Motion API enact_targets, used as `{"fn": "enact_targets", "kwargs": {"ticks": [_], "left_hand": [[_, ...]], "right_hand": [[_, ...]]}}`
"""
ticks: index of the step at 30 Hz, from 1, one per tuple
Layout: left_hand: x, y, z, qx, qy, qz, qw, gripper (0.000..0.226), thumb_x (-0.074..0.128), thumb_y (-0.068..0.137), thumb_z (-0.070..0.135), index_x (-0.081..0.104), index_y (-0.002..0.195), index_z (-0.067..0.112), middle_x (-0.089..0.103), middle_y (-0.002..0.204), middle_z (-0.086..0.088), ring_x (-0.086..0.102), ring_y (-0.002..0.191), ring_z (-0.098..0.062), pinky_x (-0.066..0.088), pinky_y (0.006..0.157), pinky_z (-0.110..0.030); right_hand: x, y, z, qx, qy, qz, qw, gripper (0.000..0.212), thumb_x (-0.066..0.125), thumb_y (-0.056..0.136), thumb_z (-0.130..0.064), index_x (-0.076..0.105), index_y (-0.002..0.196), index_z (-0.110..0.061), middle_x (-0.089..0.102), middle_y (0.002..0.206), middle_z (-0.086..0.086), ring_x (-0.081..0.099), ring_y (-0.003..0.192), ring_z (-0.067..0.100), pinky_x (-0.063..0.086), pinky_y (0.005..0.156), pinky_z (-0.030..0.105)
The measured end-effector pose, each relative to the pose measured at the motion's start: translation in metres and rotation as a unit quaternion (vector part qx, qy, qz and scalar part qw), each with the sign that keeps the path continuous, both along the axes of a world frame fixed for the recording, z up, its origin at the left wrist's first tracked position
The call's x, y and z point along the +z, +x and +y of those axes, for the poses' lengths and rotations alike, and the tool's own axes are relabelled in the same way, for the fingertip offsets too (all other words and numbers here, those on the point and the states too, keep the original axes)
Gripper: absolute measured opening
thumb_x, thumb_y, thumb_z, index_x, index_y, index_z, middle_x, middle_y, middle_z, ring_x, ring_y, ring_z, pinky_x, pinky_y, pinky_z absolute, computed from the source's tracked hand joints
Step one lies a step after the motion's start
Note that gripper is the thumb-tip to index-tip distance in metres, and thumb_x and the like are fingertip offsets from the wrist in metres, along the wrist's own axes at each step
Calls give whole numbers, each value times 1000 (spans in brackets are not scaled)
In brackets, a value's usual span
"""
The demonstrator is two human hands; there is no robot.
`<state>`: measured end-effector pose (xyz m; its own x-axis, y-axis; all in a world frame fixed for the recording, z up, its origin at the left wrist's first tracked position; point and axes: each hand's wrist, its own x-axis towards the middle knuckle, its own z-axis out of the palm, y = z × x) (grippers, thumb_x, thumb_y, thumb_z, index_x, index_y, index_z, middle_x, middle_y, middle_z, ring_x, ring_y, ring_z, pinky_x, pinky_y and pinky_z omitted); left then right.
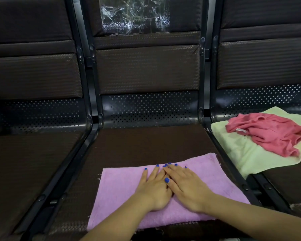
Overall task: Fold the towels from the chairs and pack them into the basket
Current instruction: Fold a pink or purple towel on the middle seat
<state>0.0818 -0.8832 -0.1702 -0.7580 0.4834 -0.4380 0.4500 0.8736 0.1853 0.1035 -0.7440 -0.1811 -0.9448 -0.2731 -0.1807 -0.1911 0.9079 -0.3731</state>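
Both hands lie flat, fingers straight: my left hand point(154, 186) and right hand point(188, 188) press side by side, touching, on the folded lilac towel point(122, 192) on the middle chair point(146, 143). Right of that chair, a crumpled pink towel point(268, 134) lies on a pale green towel point(247, 157).

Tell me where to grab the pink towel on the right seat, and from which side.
Pinch the pink towel at its raised folds near the white tag, coming from above. It lies crumpled on top of the green towel, so a low side approach would likely catch that too.
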Motion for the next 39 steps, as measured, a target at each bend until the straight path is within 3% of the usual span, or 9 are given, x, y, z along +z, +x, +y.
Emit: {"fn": "enact_targets", "kwargs": {"ticks": [5,9,13,16,21,28,31,35,39], "left_hand": [[-12,-14,-18,76,0,51,996,53,11,102,45,-3,152,31,-7,160,8,-8,147,-15,-8,118,-39],[-12,-34,-70,106,-55,71,990,53,11,103,44,-2,152,30,-6,161,6,-6,148,-17,-5,118,-40],[-13,-36,-121,170,-60,70,981,52,10,103,43,-2,152,30,-8,160,7,-9,147,-15,-5,118,-43],[-11,-27,-138,194,-51,90,976,53,8,103,41,-8,151,28,-15,159,6,-13,147,-14,-6,119,-42],[2,-17,-143,200,-2,136,970,55,8,102,41,-13,150,23,-23,156,8,-19,144,-11,-14,116,-39],[23,-10,-103,86,101,50,990,94,-3,74,83,9,151,30,-6,156,15,-16,131,4,-13,113,-31],[26,1,-70,4,109,15,994,126,-22,42,92,10,151,36,-2,156,20,-16,134,5,-16,111,-29],[22,17,-25,-52,76,-27,995,66,17,93,64,5,151,35,-7,159,12,-16,144,-7,-17,116,-39],[5,30,-2,-90,39,-11,995,106,-14,56,83,-7,150,36,-16,158,11,-20,145,-14,-20,114,-48]], "right_hand": [[-7,-10,44,-93,104,-14,990,144,-48,27,-76,6,153,-30,3,161,0,1,148,15,-1,117,35],[1,0,74,-135,121,-33,983,98,-18,70,-82,0,152,-32,-4,161,-4,-8,148,14,-2,119,41],[1,11,91,-162,106,-55,980,103,-16,65,-86,-2,152,-33,-10,160,-4,-4,148,17,3,118,39],[2,18,100,-223,65,-29,972,71,29,97,-57,3,153,-22,5,160,7,6,148,22,9,118,35],[24,23,111,-241,132,32,961,51,53,91,-43,42,133,-16,52,127,5,49,118,23,39,92,31],[39,19,100,-332,-60,-193,921,25,68,82,-23,53,68,-9,54,70,1,51,63,12,34,48,21],[52,16,95,-337,-106,-241,904,17,64,84,-23,56,77,-9,57,78,1,53,66,13,38,49,22],[65,17,94,-359,-251,-263,860,21,69,69,-17,64,84,-3,67,71,8,61,60,19,42,45,19],[72,19,88,-411,-340,-278,799,19,64,85,-16,64,97,-1,62,62,10,56,56,21,43,49,24]]}}
